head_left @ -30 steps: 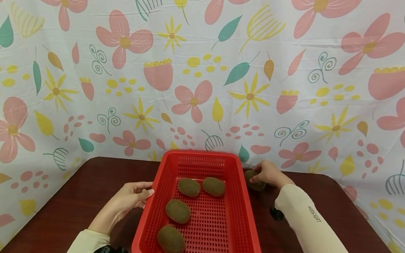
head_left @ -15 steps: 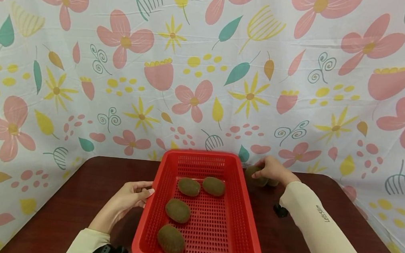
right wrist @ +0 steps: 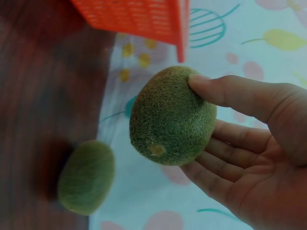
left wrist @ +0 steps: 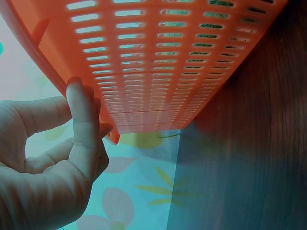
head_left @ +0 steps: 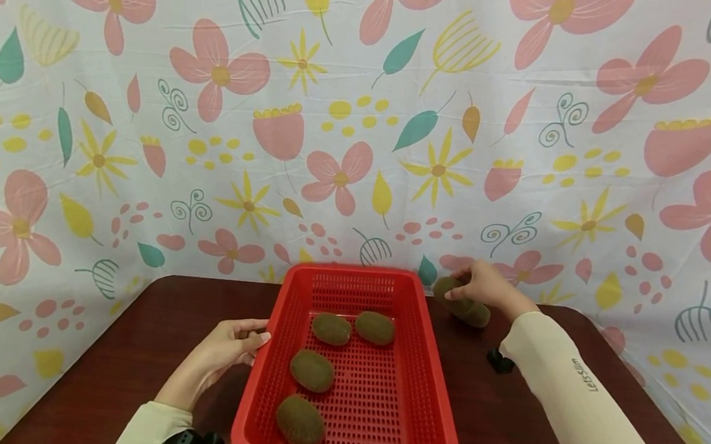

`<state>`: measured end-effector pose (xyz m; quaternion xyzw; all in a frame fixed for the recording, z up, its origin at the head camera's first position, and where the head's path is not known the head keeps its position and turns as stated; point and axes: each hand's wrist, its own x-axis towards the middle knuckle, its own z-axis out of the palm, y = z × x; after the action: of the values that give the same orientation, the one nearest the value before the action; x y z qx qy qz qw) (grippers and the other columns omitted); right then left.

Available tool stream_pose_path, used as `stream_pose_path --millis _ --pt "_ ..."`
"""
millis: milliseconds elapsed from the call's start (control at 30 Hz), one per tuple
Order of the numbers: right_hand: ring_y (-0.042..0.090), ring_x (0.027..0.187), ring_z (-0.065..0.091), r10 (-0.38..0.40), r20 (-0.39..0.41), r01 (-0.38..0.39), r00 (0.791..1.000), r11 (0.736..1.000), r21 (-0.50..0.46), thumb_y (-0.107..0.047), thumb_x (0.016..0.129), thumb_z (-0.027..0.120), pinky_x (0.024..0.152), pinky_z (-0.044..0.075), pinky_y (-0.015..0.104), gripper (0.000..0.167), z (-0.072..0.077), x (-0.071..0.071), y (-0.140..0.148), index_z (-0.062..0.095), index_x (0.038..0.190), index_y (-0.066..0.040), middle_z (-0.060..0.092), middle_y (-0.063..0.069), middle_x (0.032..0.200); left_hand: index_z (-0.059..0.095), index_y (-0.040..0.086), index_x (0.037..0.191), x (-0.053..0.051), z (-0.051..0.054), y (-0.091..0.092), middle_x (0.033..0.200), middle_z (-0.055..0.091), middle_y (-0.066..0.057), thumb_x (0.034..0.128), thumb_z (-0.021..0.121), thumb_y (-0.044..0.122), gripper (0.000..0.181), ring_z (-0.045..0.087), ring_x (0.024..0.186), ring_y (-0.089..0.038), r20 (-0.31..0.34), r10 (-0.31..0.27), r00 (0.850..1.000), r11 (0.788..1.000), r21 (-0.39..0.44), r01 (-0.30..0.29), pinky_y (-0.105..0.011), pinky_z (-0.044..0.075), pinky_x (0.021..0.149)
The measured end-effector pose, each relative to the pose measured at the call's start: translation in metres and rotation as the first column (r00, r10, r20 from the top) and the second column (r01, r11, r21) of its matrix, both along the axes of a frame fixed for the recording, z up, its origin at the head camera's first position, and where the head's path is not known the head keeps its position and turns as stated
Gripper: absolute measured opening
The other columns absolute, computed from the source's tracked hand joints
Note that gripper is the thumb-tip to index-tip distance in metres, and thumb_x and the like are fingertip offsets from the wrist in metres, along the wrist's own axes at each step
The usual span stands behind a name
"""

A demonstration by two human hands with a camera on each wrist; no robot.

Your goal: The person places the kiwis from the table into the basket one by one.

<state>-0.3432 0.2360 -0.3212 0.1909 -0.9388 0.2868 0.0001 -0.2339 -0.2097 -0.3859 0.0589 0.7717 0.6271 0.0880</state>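
A brown fuzzy kiwi [head_left: 444, 292] is held between the thumb and fingers of my right hand [head_left: 488, 288], raised above the table just right of the basket's far end. In the right wrist view the thumb presses one side of this kiwi [right wrist: 170, 120] and the fingers support the other. Below it another kiwi [head_left: 477, 317] lies on the table. My left hand [head_left: 223, 351] grips the left rim of a red plastic basket [head_left: 430, 384]. The left wrist view has thumb and fingers at the edge of its slotted wall [left wrist: 144, 72].
Inside the basket lie several kiwis, two near the far end [head_left: 331, 328] [head_left: 375, 327] and two along the left side [head_left: 312, 370] [head_left: 300, 422]. The dark wooden table [head_left: 522, 420] ends at a flower-printed cloth [head_left: 353, 109] behind.
My right hand has lifted a kiwi off the table, moving up and slightly right, which uncovers the second kiwi beneath. The left hand and basket stay put.
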Motion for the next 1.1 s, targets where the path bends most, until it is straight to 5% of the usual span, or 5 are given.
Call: stream_pose_path --millis 167,300,500,867,1100 --pt "0.022 0.071 0.055 0.04 -0.04 -0.041 0.998 0.999 -0.019 -0.014 0.081 0.077 0.062 0.047 0.033 0.035 0.014 0.004 -0.009 0.068 0.106 0.009 0.066 0.011 0.08 0.045 -0.008 0.138 0.001 0.0 0.0 0.085 0.062 -0.01 0.0962 0.059 0.014 0.049 0.064 0.071 -0.021 0.004 0.003 1.0 1.0 0.0 -0.003 -0.035 0.056 0.071" --pt "0.031 0.091 0.063 0.041 -0.069 -0.041 0.997 0.999 0.002 -0.018 0.081 0.077 0.076 0.053 0.041 0.048 0.025 0.009 -0.021 0.064 0.117 0.011 0.069 0.021 0.105 0.045 -0.008 0.138 0.001 0.001 0.0 0.084 0.061 -0.01 0.096 0.06 0.014 0.05 0.064 0.07 -0.021 0.008 0.002 1.0 1.0 0.008 -0.002 -0.035 0.056 0.072" --pt "0.035 0.104 0.062 0.045 -0.057 -0.044 0.997 0.999 0.011 -0.023 0.082 0.076 0.087 0.05 0.047 0.049 0.034 0.013 -0.041 0.064 0.119 0.006 0.067 0.02 0.112 0.044 -0.009 0.138 0.002 0.001 0.0 0.085 0.062 -0.01 0.0963 0.059 0.014 0.05 0.064 0.071 -0.021 0.001 -0.008 1.0 1.0 0.008 0.008 -0.035 0.056 0.071" --pt "0.031 0.102 0.064 0.146 -0.012 -0.147 0.989 0.988 -0.055 -0.022 0.083 0.076 0.084 0.053 0.042 0.045 0.039 0.021 -0.078 0.065 0.117 0.006 0.068 0.018 0.11 0.044 -0.01 0.138 0.001 0.002 -0.001 0.085 0.061 -0.01 0.0963 0.059 0.013 0.05 0.064 0.07 -0.021 0.0 -0.02 1.0 1.0 0.013 0.02 -0.034 0.056 0.07" --pt "0.026 0.095 0.067 0.222 -0.03 -0.223 0.975 0.975 -0.019 -0.021 0.08 0.079 0.082 0.054 0.039 0.04 0.032 0.022 -0.102 0.07 0.11 0.004 0.071 0.012 0.101 0.044 -0.01 0.137 0.002 0.003 0.0 0.085 0.062 -0.01 0.0968 0.057 0.011 0.048 0.063 0.071 -0.019 0.011 -0.014 1.0 1.0 0.015 0.014 -0.033 0.056 0.069"
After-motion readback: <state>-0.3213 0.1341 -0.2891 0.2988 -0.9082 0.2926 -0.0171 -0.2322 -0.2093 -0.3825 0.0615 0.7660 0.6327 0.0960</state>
